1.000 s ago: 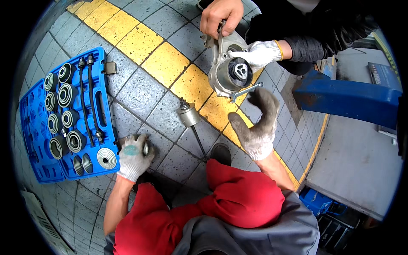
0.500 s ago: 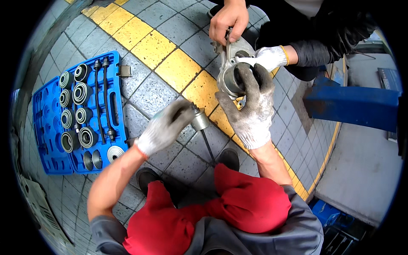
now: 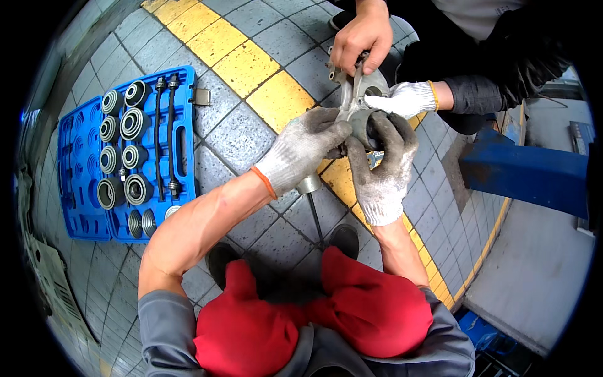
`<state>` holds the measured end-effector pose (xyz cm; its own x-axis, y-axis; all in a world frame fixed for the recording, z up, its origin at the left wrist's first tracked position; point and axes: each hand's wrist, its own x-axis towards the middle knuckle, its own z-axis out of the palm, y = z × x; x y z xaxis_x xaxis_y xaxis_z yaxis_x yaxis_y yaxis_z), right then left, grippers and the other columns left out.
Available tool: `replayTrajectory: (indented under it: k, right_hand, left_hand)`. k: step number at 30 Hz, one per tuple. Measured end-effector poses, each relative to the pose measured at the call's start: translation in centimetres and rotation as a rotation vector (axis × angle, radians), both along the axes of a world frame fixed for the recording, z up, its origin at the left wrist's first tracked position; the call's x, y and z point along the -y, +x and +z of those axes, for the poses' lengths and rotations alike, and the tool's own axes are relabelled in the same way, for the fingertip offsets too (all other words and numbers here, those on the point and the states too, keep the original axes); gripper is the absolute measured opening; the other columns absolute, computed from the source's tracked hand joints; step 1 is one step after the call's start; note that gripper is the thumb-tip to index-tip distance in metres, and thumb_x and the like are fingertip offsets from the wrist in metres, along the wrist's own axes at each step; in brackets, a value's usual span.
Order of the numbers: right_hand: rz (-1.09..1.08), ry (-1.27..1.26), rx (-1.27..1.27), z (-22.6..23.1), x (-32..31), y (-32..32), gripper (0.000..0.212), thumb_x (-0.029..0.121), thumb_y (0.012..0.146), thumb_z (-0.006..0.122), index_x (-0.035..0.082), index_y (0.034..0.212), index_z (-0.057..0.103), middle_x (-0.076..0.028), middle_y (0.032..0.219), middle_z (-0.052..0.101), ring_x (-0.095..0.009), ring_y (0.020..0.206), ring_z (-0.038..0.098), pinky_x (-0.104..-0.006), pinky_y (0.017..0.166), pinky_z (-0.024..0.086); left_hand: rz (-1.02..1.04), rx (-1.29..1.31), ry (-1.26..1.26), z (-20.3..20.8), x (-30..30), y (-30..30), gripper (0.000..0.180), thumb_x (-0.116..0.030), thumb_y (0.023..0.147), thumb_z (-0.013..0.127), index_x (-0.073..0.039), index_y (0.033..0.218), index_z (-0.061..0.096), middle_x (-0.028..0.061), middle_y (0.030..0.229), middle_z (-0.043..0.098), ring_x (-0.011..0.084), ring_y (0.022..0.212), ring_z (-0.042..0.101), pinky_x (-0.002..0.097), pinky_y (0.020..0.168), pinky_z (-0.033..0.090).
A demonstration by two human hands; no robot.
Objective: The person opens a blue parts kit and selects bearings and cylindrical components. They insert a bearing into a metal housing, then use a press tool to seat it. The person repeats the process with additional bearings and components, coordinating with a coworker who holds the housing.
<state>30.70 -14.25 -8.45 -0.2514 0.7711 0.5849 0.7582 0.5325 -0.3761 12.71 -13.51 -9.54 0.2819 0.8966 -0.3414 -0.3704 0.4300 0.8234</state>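
My right hand point(image 3: 384, 169), in a dirty white glove, has its thumb and fingers around a grey metal sleeve point(image 3: 360, 127). The sleeve sits against a cast metal steering knuckle point(image 3: 375, 83). From the left, my gloved left hand point(image 3: 303, 146) closes its fingers on the sleeve's near left side; its fingertips are partly hidden. A co-worker's bare hand grips the top of the knuckle, and their white-gloved hand point(image 3: 409, 99) holds it beside the sleeve. Below my left hand is a metal cylinder point(image 3: 309, 183) with a dark threaded rod point(image 3: 316, 217), its top hidden.
At the left on the tiled floor lies an open blue case point(image 3: 186, 135) with several stepped metal cups point(image 3: 135, 124) and two long threaded rods point(image 3: 158, 138). A yellow tile stripe point(image 3: 245, 66) crosses the floor. A blue steel beam point(image 3: 524, 173) juts in from the right.
My left hand has left the cylinder on the rod and moved up and right to the sleeve. My right hand keeps its grip. The view has shifted slightly.
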Motion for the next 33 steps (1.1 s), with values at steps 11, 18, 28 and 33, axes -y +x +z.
replayTrajectory:
  k: [11,18,28,33]
  right_hand:
    - [0.074,-0.711,-0.915,-6.3,0.5,-3.4,0.061,-0.003,0.098,0.071,-0.001,0.146,0.033,-0.019,0.139,0.049,-0.021,0.124,0.058,-0.0357,0.105,0.054]
    - [0.068,-1.002,-1.042,-10.9,-0.9,-6.8,0.059,-0.001,0.097,0.071,-0.001,0.142,0.034,-0.018,0.134,0.050,-0.019,0.118,0.059,-0.0344,0.098,0.056]
    - [-0.056,-1.095,-0.712,-14.8,-2.9,-7.4,0.084,0.021,0.083,0.094,-0.008,0.137,0.036,-0.017,0.117,0.064,-0.018,0.098,0.067,-0.0316,0.083,0.060]
    - [-0.166,-1.204,-0.489,-14.4,-4.6,-7.4,0.094,0.033,0.075,0.099,-0.008,0.134,0.038,-0.016,0.113,0.067,-0.017,0.097,0.068,-0.0315,0.080,0.060]
  left_hand:
    - [0.291,-0.398,0.192,-2.3,3.2,-2.4,0.052,-0.011,0.098,0.075,0.009,0.143,0.057,0.0203,0.124,0.076,0.0208,0.107,0.075,0.0346,0.092,0.061]
    - [0.327,-0.578,0.170,-7.1,2.9,-5.0,0.056,-0.012,0.098,0.075,0.006,0.147,0.057,0.0218,0.125,0.076,0.0245,0.115,0.075,0.0361,0.099,0.058]
    - [0.189,-0.776,0.127,-12.0,1.7,-5.5,0.056,-0.015,0.098,0.074,0.003,0.148,0.057,0.0243,0.125,0.075,0.0328,0.113,0.077,0.0421,0.097,0.060]
    - [0.217,-0.697,0.221,-13.2,1.8,-4.7,0.055,-0.011,0.096,0.071,0.003,0.147,0.057,0.0266,0.131,0.072,0.0326,0.121,0.073,0.0425,0.100,0.059]
